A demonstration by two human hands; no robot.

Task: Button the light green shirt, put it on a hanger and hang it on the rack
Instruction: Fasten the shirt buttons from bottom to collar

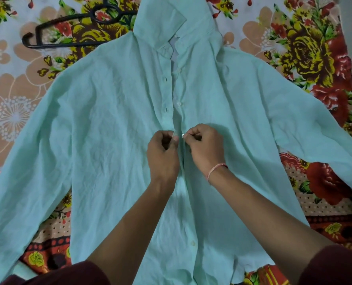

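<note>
Both grips are pinched tight at mid-chest on the shirt [109, 140]. The left hand [162, 155] curls its fingers on the buttonhole edge of the front opening, and the right hand [204, 149] pinches the button edge just beside it. The shirt lies flat and front up around the grips, with its collar at 12 o'clock, the buttons [179, 103] that way unfastened, and the sleeves toward 4 and 8 o'clock. A black hanger [68, 19] lies on the floral bedsheet [16, 79] at 11 o'clock, one end hidden behind the collar.

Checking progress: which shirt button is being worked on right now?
The mid-placket button pinched by the right hand, left hand holding the shirt beside it; the upper buttons lie untouched.
</note>
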